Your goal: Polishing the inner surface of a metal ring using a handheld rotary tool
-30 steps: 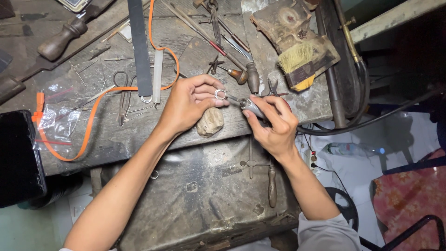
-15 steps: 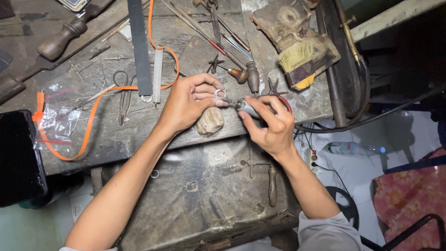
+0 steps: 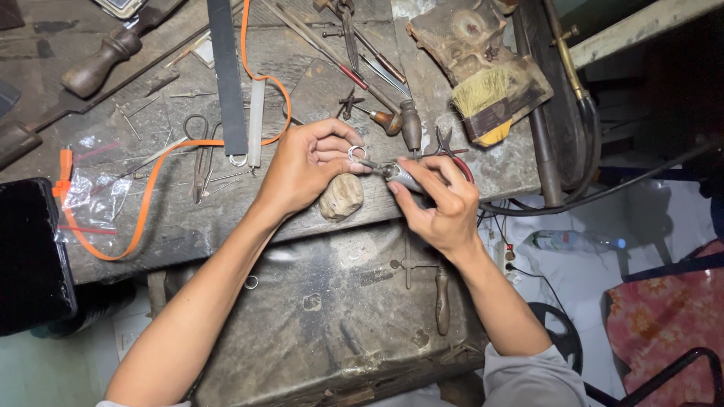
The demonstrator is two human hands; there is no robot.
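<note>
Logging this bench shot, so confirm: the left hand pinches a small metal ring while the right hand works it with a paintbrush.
Not quite. In the head view the left hand does pinch the small metal ring, but the right hand holds a metal-bodied handpiece tool, not a paintbrush.

Two hands: left hand (image 3: 305,169), right hand (image 3: 441,207). One small metal ring (image 3: 357,153) at the left fingertips. One rotary handpiece (image 3: 400,175) in the right hand. One wooden peg (image 3: 341,197) just below the left hand. One brush (image 3: 494,98) up-right of the right hand. One orange cord (image 3: 151,185), one scissors (image 3: 200,154), one plastic bag (image 3: 94,192), all left of the left hand.
</note>
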